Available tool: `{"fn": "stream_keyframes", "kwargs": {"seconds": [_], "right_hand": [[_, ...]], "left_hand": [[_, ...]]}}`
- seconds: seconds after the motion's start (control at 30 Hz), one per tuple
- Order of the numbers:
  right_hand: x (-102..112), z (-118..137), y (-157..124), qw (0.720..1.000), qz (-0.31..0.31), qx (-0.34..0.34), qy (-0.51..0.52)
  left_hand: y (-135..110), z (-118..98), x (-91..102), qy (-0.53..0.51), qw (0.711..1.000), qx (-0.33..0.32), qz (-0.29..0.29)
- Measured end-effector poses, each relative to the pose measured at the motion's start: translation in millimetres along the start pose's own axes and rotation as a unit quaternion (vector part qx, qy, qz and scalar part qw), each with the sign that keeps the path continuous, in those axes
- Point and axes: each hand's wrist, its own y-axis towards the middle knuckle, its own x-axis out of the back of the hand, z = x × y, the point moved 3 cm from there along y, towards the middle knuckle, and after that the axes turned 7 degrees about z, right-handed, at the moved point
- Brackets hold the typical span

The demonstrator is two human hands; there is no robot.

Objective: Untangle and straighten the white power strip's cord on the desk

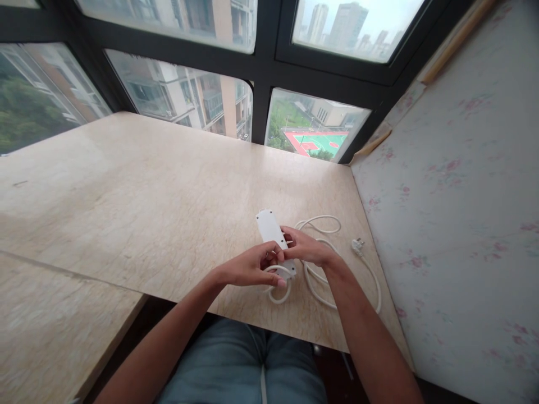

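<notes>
A white power strip (268,225) lies at a slant on the stone sill with its screw-dotted face up. My left hand (255,265) is closed on the white cord (278,301), which loops close to the strip's near end. Along the strip's right edge, the curled fingers of my right hand (305,248) grip it, and the two hands meet over its middle. Both hands partly cover the strip. More cord runs in loose loops to the right, ending in a white plug (357,246) close to the wall.
The pale marble-patterned sill (138,196) reaches to dark window frames (263,73). On the right stands a wall with floral wallpaper (455,224). My legs (244,365) are at the sill's front edge, and a lower ledge (54,331) lies at left.
</notes>
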Motion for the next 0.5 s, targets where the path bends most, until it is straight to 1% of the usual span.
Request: {"fn": "stream_keyframes", "kwargs": {"seconds": [0.1, 0.17, 0.23, 0.3, 0.33, 0.37, 0.4, 0.47, 0.5], "right_hand": [[6.1, 11.1, -4.4, 0.999, -0.002, -0.010, -0.031], [8.6, 18.7, -7.1, 0.998, 0.001, -0.021, -0.054], [9.4, 23.5, -8.9, 0.997, 0.007, -0.032, -0.075], [9.9, 24.5, -9.6, 0.996, 0.006, -0.041, -0.082], [10.3, 23.7, -9.6, 0.996, 0.003, -0.042, -0.080], [10.9, 22.4, -9.5, 0.996, -0.001, -0.039, -0.076], [11.6, 20.6, -9.3, 0.997, -0.005, -0.033, -0.068], [12.8, 16.3, -8.5, 0.999, -0.015, -0.023, -0.040], [12.9, 13.8, -7.7, 0.999, -0.022, -0.023, -0.022]], "left_hand": [[-13.7, 7.8, -0.9, -0.097, 0.995, 0.010, 0.034], [-22.8, 11.0, -0.3, -0.128, 0.990, 0.027, 0.045], [-28.8, 10.3, 0.3, -0.105, 0.993, 0.027, 0.046], [-30.8, 7.0, -0.6, -0.037, 0.999, 0.011, 0.034], [-30.6, 5.3, -1.5, 0.008, 1.000, 0.005, 0.014], [-29.9, 3.8, -2.3, 0.057, 0.998, 0.001, -0.019], [-29.0, 2.5, -3.1, 0.105, 0.992, -0.004, -0.065], [-27.6, -0.2, -4.5, 0.187, 0.967, -0.024, -0.173], [-26.6, -1.5, -5.7, 0.215, 0.951, -0.041, -0.217]]}}
